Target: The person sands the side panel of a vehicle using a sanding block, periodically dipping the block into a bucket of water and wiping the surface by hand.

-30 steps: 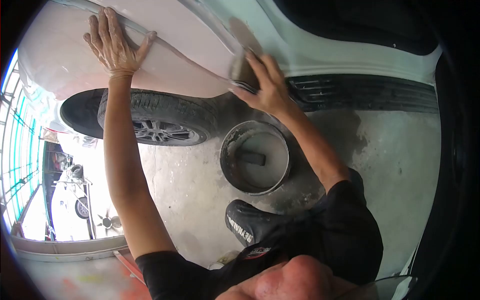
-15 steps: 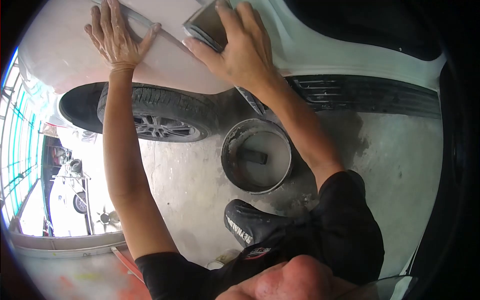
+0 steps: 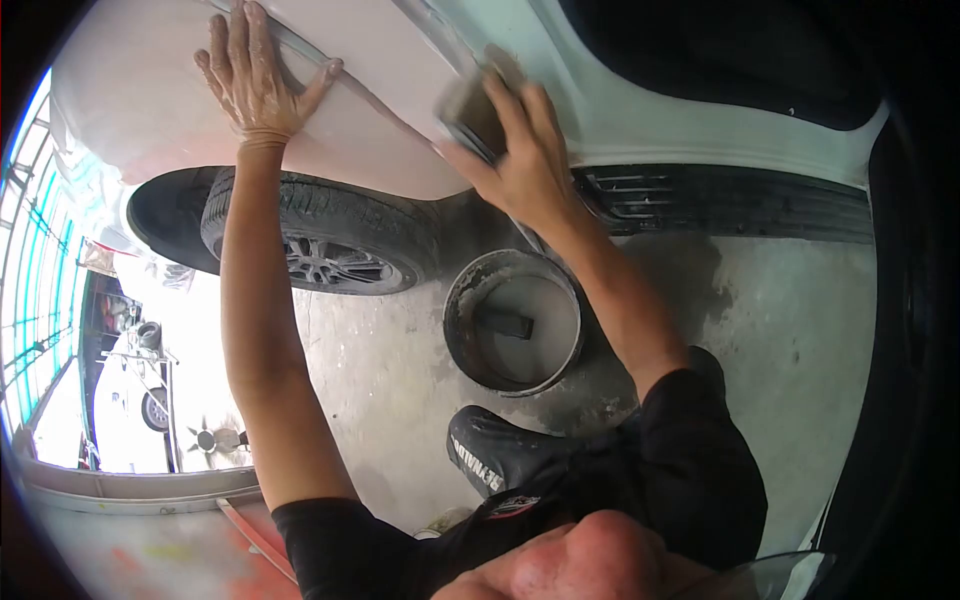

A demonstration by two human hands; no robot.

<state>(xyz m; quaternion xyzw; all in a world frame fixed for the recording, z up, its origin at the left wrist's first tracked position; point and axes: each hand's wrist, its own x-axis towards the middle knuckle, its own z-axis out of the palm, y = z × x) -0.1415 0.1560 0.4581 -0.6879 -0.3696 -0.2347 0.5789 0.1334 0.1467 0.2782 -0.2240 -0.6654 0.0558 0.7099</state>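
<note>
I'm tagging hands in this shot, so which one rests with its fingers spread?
The left hand, whose fingers fan out over the pinkish panel, thumb held apart. The right hand differs: its fingers and thumb grip a blurred, brownish-grey block.

This looks like a car body workshop: a car's dull, patchy body panel [image 3: 370, 140] fills twelve o'clock, a bucket [image 3: 550, 330] of murky water stands near the centre on the stained concrete floor [image 3: 385, 390], and a metal-framed bay opens at nine o'clock.
</note>
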